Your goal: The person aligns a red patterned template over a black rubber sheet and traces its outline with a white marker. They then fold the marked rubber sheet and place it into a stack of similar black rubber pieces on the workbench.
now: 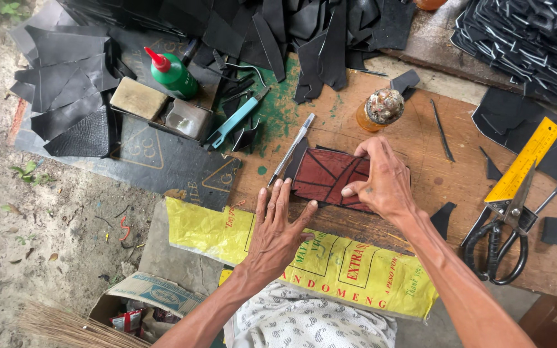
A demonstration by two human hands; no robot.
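A dark red rectangular piece (325,175) with black strips across it lies flat on the wooden board (420,138). My left hand (277,225) lies flat with fingers spread, its fingertips at the piece's near left edge. My right hand (381,179) presses down on the piece's right side, thumb and fingers on its surface. Neither hand holds a tool.
A silver craft knife (291,149) lies left of the piece, a glue jar (379,108) behind it. Black scissors (503,235) and a yellow ruler (525,159) sit at right. A green bottle (171,73), teal pliers (234,120), black leather scraps (66,90) and stacked cut pieces (530,38) surround. A yellow sack (330,261) hangs off the front.
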